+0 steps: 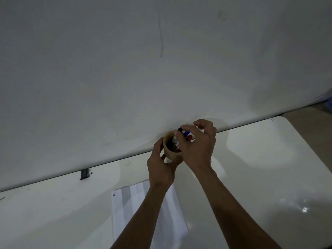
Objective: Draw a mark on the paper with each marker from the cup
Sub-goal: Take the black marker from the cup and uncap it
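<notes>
The cup [171, 147], a tan paper one, stands at the far edge of a white table [269, 168], close against the pale wall [143, 60], its mouth tipped toward the camera. The person's left hand [161, 166] is wrapped around the cup's near side, steadying it. The right hand [198, 148] hovers over the rim, thumb and forefinger pinched on a blue-banded marker [186, 134] that leans out of the cup to the right; the other fingers are curled loose above it. At least one more marker [175, 143] shows dark inside. The paper [129, 209] lies nearer on the table, partly under the left forearm, with a small dark mark near its far-left corner.

The step in hand appears to be drawing a marker out. Done well, it calls for a firm hold on the cup while the marker lifts straight along its own lean, so the rim is not dragged over and the rest stay put.
</notes>
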The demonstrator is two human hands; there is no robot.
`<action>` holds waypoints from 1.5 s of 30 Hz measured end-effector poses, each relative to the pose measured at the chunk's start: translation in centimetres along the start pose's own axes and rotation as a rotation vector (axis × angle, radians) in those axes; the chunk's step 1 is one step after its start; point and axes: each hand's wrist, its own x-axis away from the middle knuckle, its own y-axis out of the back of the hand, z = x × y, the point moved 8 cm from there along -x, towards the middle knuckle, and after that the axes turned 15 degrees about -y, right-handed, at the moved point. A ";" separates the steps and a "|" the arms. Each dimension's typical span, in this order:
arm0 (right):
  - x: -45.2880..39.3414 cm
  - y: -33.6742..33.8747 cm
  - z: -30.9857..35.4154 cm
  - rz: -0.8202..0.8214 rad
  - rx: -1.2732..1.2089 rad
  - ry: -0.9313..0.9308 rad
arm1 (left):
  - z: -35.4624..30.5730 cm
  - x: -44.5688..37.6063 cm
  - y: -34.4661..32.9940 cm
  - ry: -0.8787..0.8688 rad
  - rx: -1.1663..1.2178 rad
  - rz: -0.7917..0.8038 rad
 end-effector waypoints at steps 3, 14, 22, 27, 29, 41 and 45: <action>-0.3 1.4 0.6 0.096 -0.165 -0.084 | 0.3 0.2 0.3 0.019 0.013 -0.028; -0.6 10.3 1.2 0.097 -0.889 -0.358 | -0.7 0.4 0.6 0.026 -0.066 -0.038; 5.2 7.4 -1.8 0.292 -0.574 -0.536 | -2.0 2.6 4.6 0.036 -0.401 -0.025; 12.2 3.2 -1.1 0.628 -0.139 -0.403 | -4.8 6.3 10.3 0.045 -0.358 -0.084; 14.8 2.5 0.0 0.653 -0.016 -0.289 | -6.1 8.3 12.2 0.071 -0.297 -0.034; 29.0 0.0 5.5 0.954 -0.024 -0.211 | -8.7 19.0 23.4 0.071 -0.161 0.043; 30.0 1.3 5.6 0.902 0.102 -0.090 | -7.6 21.2 26.7 0.156 0.085 -0.166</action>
